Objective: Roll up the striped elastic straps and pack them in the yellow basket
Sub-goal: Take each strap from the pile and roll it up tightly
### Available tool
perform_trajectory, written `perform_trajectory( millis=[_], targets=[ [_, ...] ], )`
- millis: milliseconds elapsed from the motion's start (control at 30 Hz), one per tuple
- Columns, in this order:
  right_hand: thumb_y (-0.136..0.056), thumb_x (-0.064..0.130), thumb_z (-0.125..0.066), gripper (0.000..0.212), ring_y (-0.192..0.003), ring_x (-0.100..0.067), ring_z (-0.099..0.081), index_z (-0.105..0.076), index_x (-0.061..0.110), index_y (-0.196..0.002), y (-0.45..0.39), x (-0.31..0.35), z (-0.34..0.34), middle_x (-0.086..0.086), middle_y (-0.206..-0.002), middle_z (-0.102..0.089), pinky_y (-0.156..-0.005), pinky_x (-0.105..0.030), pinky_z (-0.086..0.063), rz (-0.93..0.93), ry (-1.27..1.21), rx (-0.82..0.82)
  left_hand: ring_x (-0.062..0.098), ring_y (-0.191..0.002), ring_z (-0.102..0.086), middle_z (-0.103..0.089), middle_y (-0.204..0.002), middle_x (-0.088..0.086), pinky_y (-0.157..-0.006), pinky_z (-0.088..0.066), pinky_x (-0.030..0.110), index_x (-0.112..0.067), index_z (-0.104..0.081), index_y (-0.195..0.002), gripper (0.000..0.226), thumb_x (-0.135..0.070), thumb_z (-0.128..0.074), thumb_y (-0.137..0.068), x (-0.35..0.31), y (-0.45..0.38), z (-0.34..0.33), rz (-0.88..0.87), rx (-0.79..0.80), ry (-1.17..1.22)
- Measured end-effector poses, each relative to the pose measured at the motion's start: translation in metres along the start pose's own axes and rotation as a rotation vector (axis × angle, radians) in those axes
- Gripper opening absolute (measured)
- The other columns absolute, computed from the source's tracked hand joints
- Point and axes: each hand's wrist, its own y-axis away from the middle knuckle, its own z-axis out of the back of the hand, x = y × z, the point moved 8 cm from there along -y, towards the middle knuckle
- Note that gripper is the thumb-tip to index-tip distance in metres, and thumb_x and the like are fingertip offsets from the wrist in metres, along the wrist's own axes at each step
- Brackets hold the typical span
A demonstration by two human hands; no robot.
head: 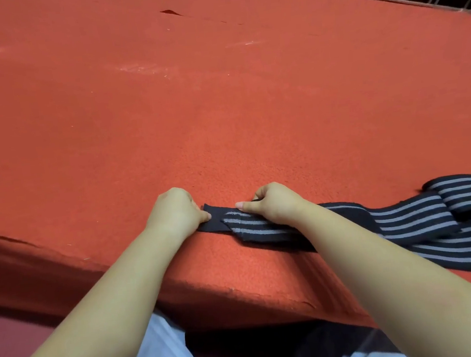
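Both the left hand [174,211] and right hand [274,203] pinch the strap [262,227] at its plain dark end. It looks soft, light and stretchy, so rolling should start there, kept taut.

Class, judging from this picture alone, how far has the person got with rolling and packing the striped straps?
Done: nothing rolled. In hand: the left hand and right hand pinch the striped strap at its plain dark end, starting the roll. Left: the strap's length trails right over the red surface; no yellow basket shows.
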Motion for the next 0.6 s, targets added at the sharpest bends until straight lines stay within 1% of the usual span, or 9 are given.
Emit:
perform_trajectory(
  millis=[67, 133, 200, 267, 333, 367, 467, 533, 600],
  targets=[
    [-0.083, 0.059, -0.059, 0.051, -0.087, -0.026, -0.062, -0.067, 0.01, -0.091, 0.002, 0.001, 0.0, -0.004, -0.082, -0.065, -0.076, -0.033, -0.045, 0.0, 0.035, -0.025, 0.027, -0.088, -0.062, -0.067, -0.088, 0.009, -0.071, -0.045, 0.029, -0.014, -0.058, -0.069, 0.022, -0.027, -0.073, -0.078, -0.005, 0.005, 0.002, -0.021, -0.029, -0.103],
    [-0.083, 0.061, -0.057, 0.05, -0.084, -0.024, -0.06, -0.067, 0.013, -0.093, 0.004, 0.003, 0.0, -0.002, -0.081, -0.062, -0.071, -0.031, -0.042, -0.007, 0.059, -0.057, 0.029, -0.102, -0.056, -0.058, -0.107, 0.008, -0.081, -0.044, 0.034, -0.016, -0.057, -0.088, 0.018, -0.026, -0.07, -0.081, -0.015, 0.011, 0.008, -0.093, -0.136, -0.212],
    [-0.083, 0.062, -0.055, 0.049, -0.082, -0.023, -0.058, -0.064, 0.015, -0.09, 0.005, 0.004, 0.0, -0.001, -0.08, -0.06, -0.068, -0.029, -0.039, -0.017, 0.076, -0.093, 0.029, -0.107, -0.052, -0.052, -0.11, 0.007, -0.089, -0.041, 0.037, -0.018, -0.053, -0.101, 0.021, -0.022, -0.065, -0.084, -0.033, 0.018, 0.007, -0.215, -0.24, -0.177],
    [-0.084, 0.062, -0.055, 0.044, -0.084, -0.023, -0.058, -0.059, 0.018, -0.084, 0.005, 0.004, -0.001, 0.0, -0.081, -0.06, -0.067, -0.028, -0.037, -0.01, 0.097, -0.127, 0.027, -0.103, -0.053, -0.055, -0.104, 0.006, -0.089, -0.04, 0.036, -0.019, -0.05, -0.094, 0.012, -0.026, -0.057, -0.089, -0.048, 0.022, -0.01, -0.283, -0.168, -0.047],
    [-0.085, 0.058, -0.056, 0.039, -0.086, -0.023, -0.059, -0.056, 0.019, -0.08, 0.005, 0.005, 0.001, 0.002, -0.079, -0.059, -0.067, -0.027, -0.036, 0.018, 0.083, -0.131, 0.029, -0.105, -0.052, -0.057, -0.106, 0.009, -0.091, -0.039, 0.036, -0.016, -0.051, -0.093, 0.021, -0.036, -0.048, -0.094, -0.051, 0.02, -0.035, -0.256, -0.038, -0.108],
    [-0.085, 0.055, -0.058, 0.036, -0.083, -0.022, -0.058, -0.055, 0.02, -0.077, 0.006, 0.004, 0.004, 0.003, -0.075, -0.058, -0.066, -0.027, -0.036, 0.045, 0.054, -0.107, 0.031, -0.107, -0.052, -0.056, -0.109, 0.011, -0.092, -0.038, 0.037, -0.013, -0.052, -0.097, 0.027, -0.039, -0.044, -0.095, -0.048, 0.017, -0.043, -0.233, -0.007, -0.166],
    [-0.077, 0.047, -0.073, 0.033, -0.066, -0.016, -0.054, -0.056, 0.019, -0.07, 0.017, -0.004, 0.019, 0.005, -0.063, -0.055, -0.058, -0.027, -0.038, 0.11, 0.005, 0.058, 0.03, -0.106, -0.051, -0.055, -0.113, 0.011, -0.093, -0.038, 0.038, -0.01, -0.052, -0.104, 0.033, -0.04, -0.04, -0.097, -0.045, 0.014, -0.044, -0.223, -0.041, -0.237],
    [-0.071, 0.047, -0.078, 0.035, -0.066, -0.013, -0.056, -0.059, 0.018, -0.076, 0.028, -0.024, 0.035, 0.004, -0.07, -0.06, -0.06, -0.025, -0.041, 0.067, 0.108, 0.174, 0.03, -0.104, -0.051, -0.054, -0.111, 0.011, -0.092, -0.039, 0.038, -0.01, -0.051, -0.104, 0.034, -0.041, -0.039, -0.097, -0.045, 0.015, -0.045, -0.236, -0.053, -0.247],
    [-0.069, 0.05, -0.077, 0.042, -0.078, -0.018, -0.058, -0.062, 0.015, -0.087, 0.037, -0.055, 0.058, 0.001, -0.083, -0.063, -0.069, -0.026, -0.042, -0.023, 0.291, 0.215, 0.031, -0.105, -0.051, -0.054, -0.111, 0.012, -0.093, -0.039, 0.038, -0.01, -0.051, -0.104, 0.034, -0.041, -0.039, -0.097, -0.045, 0.015, -0.046, -0.239, -0.063, -0.26]
  ],
)
